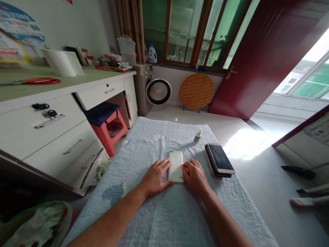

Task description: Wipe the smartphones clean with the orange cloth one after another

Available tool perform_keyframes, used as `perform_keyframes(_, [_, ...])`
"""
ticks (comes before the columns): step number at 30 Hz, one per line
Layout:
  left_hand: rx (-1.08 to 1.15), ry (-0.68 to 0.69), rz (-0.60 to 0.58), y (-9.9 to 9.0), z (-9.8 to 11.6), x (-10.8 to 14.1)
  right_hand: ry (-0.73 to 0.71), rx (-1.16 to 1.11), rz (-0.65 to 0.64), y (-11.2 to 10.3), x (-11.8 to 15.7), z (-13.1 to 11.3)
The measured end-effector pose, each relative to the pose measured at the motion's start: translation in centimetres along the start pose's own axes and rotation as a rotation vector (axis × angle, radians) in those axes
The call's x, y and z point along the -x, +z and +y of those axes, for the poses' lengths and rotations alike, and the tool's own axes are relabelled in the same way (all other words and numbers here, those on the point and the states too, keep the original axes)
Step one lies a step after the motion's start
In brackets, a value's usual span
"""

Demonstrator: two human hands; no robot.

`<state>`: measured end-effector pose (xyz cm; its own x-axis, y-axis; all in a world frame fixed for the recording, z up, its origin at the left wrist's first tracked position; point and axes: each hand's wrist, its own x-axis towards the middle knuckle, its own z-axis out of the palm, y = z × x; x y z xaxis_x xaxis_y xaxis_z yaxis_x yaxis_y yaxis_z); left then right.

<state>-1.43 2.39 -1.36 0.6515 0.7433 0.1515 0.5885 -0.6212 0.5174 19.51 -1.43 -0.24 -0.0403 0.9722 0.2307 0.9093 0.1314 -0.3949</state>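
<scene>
A white phone [176,166] lies back side up on the cloth-covered table, its camera end pointing away from me. My left hand [156,175] rests along the phone's left edge, fingertips and thumb touching it, with the fingers spread. At the right edge, my right hand [194,175] is closed on a small orange item [185,168], which presses against the phone's side; most of it is hidden by the fingers. A small spray bottle [197,137] stands upright beyond my right hand. Right of that hand lies a stack of phones [220,158], the top one screen up.
The table's pale blue cloth [164,219] is quilted. A pink stool [110,132] stands beside the white drawers [58,120] at left. Farther back are a washing machine [144,89] with its door open, a round wooden tabletop [196,91] and a red door [257,58].
</scene>
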Motion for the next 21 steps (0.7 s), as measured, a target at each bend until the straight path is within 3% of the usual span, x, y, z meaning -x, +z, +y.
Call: perform_keyframes(21, [0.023,0.033,0.048,0.6,-0.6,0.1,-0.225,-0.072,-0.138,-0.8,1.8,-2.2])
